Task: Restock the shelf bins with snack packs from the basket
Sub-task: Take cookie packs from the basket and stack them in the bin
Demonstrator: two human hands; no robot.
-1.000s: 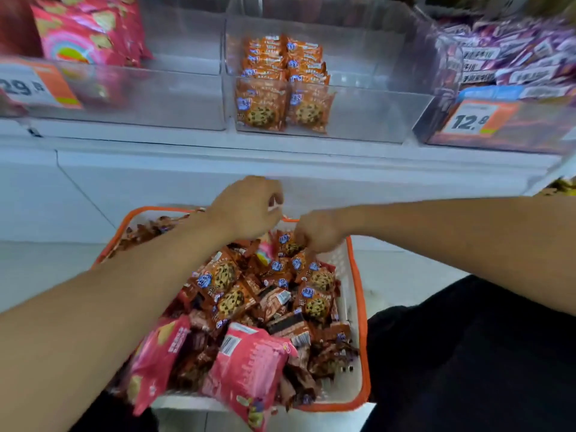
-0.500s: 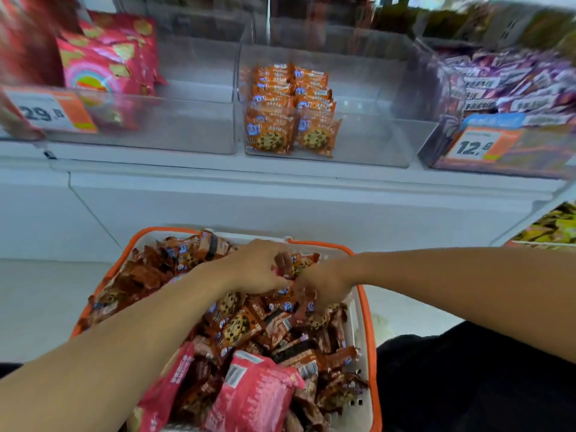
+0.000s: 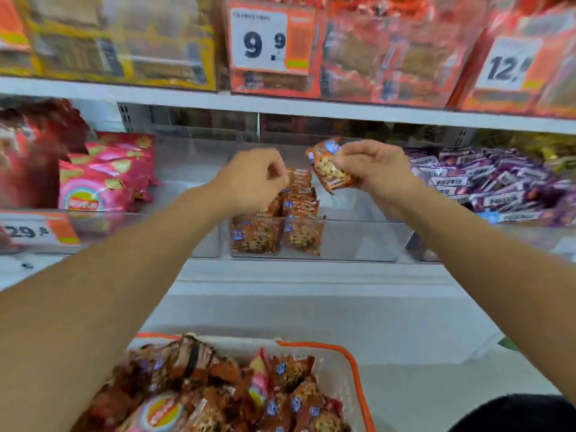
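My right hand pinches an orange cookie pack above the clear shelf bin, over its bare right part. My left hand hovers with curled fingers over the rows of the same cookie packs standing in the bin's left half. A sliver of orange wrapper shows inside its grip, and the rest is hidden. Below, the white basket with an orange rim holds several cookie packs and pink packs.
Pink snack bags fill the bin to the left, and purple packs the bin to the right. The shelf above carries boxed goods behind price tags. White shelf front and floor lie between bin and basket.
Both hands rose from the basket up to the cookie bin, the right one carrying a cookie pack. The view tilted upward, so the basket dropped to the bottom edge.
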